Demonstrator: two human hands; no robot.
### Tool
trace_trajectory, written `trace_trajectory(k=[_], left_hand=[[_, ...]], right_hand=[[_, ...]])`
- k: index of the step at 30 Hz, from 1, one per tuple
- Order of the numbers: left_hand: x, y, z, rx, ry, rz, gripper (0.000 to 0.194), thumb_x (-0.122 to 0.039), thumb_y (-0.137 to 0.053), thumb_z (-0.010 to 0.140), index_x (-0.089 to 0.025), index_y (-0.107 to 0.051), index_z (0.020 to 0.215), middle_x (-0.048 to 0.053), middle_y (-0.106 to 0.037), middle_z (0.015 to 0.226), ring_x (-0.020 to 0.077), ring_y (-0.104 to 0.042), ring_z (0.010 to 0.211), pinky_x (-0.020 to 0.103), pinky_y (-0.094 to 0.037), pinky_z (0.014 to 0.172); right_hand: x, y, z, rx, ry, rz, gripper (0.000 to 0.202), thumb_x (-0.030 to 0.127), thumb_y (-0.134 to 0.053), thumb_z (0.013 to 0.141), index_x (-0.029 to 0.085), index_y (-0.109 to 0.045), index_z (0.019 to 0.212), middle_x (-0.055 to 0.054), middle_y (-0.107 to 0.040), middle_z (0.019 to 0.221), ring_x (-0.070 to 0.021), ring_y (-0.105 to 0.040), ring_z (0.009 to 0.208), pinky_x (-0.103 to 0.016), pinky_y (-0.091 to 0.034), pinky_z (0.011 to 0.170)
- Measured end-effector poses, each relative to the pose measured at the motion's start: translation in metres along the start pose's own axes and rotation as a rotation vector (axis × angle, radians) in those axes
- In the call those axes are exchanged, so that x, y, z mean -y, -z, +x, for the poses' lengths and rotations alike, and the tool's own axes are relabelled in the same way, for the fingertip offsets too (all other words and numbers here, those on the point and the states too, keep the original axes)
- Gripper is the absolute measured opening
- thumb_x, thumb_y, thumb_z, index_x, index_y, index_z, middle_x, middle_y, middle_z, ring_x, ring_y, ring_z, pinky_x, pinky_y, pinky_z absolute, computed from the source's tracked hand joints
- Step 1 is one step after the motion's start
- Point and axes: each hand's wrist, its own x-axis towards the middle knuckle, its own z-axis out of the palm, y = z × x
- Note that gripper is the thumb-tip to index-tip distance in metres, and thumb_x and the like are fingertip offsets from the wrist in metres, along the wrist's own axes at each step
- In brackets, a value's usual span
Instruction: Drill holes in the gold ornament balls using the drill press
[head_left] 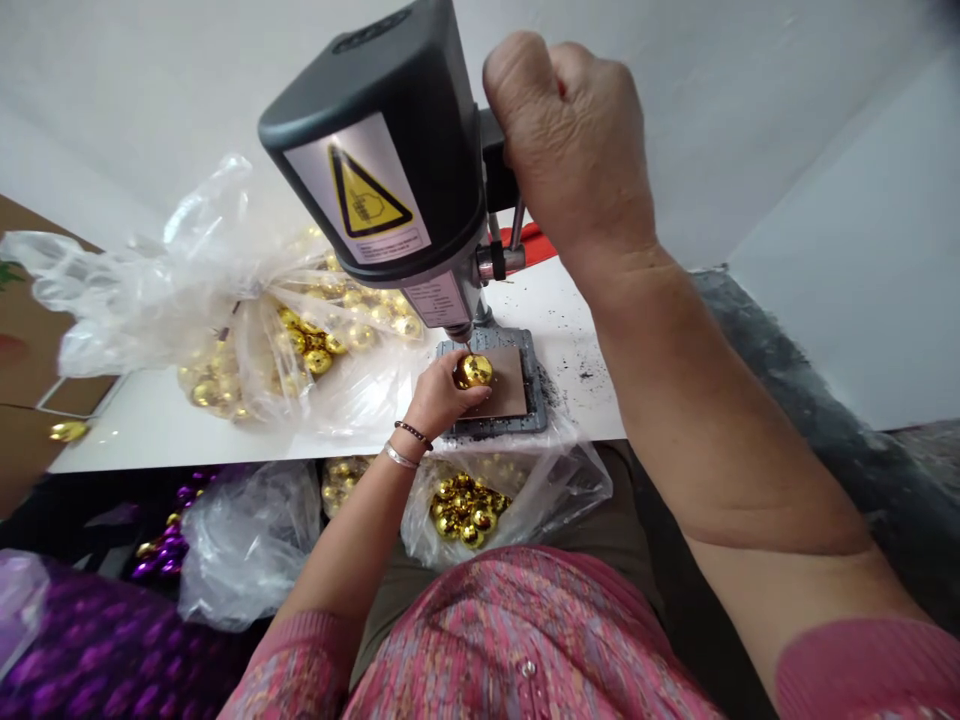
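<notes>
Under the drill press (390, 150), my left hand (442, 390) grips a shiny gold ball (478, 371) between thumb and fingers. The ball rests over a brown board (506, 385) on the grey drill base (534, 375), with the drill bit right at its top; I cannot tell whether the bit has entered it. My right hand (581, 140) is raised beside the motor housing, closed in a fist around the press's feed lever (519, 222), whose end is hidden in the fist.
Left of the press, a tied clear bag (247, 340) of gold balls lies on the white table (322, 445). Another open bag of gold balls (469, 510) sits at my lap. Purple balls (112, 640) fill a bag at lower left. Dark shavings (574, 360) are scattered right of the base.
</notes>
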Motion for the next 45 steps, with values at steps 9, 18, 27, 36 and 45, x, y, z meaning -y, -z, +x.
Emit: trace_trajectory(k=[9, 18, 27, 36, 45], left_hand=[[0.004, -0.010, 0.005, 0.074, -0.064, -0.070, 0.056, -0.026, -0.076, 0.067, -0.017, -0.063, 0.121, 0.005, -0.071, 0.101, 0.0206, -0.065, 0.089, 0.034, -0.054, 0.083], [0.010, -0.020, 0.000, 0.034, 0.006, -0.299, 0.064, -0.025, -0.079, 0.063, -0.019, -0.064, 0.125, 0.004, -0.073, 0.101, 0.0204, -0.066, 0.091, 0.031, -0.053, 0.084], [0.010, -0.021, -0.001, 0.032, -0.004, -0.282, 0.064, -0.025, -0.079, 0.064, -0.020, -0.064, 0.126, 0.003, -0.072, 0.101, 0.0194, -0.065, 0.090, 0.028, -0.052, 0.082], [0.009, -0.021, -0.004, 0.025, -0.039, -0.216, 0.056, -0.027, -0.076, 0.067, -0.022, -0.065, 0.122, 0.002, -0.072, 0.100, 0.0210, -0.065, 0.090, 0.031, -0.051, 0.083], [0.004, -0.018, -0.008, 0.011, -0.033, -0.164, 0.050, -0.029, -0.074, 0.069, -0.022, -0.066, 0.118, 0.003, -0.072, 0.099, 0.0221, -0.065, 0.090, 0.031, -0.050, 0.080]], right_hand=[[-0.004, 0.002, -0.001, 0.036, 0.008, 0.075, 0.036, 0.036, -0.043, 0.094, 0.018, -0.036, 0.064, 0.002, -0.037, 0.069, -0.0049, -0.036, 0.068, -0.023, -0.034, 0.069], [-0.028, 0.024, -0.074, 0.012, 0.301, -0.124, 0.015, 0.028, -0.053, 0.081, 0.018, -0.045, 0.074, 0.006, -0.040, 0.062, -0.0030, -0.031, 0.057, -0.021, -0.032, 0.061], [-0.075, 0.015, -0.108, -0.077, 0.602, -0.208, 0.005, 0.019, -0.052, 0.084, 0.021, -0.057, 0.083, 0.002, -0.061, 0.076, -0.0073, -0.053, 0.066, -0.023, -0.044, 0.064], [-0.095, 0.000, -0.113, -0.195, 0.633, -0.135, 0.006, 0.020, -0.051, 0.084, 0.021, -0.057, 0.087, 0.000, -0.062, 0.078, -0.0099, -0.060, 0.072, -0.026, -0.052, 0.069], [-0.131, -0.017, -0.115, -0.155, 0.696, 0.019, 0.009, 0.020, -0.053, 0.081, 0.022, -0.054, 0.090, 0.002, -0.063, 0.081, -0.0106, -0.065, 0.077, -0.028, -0.056, 0.070]])
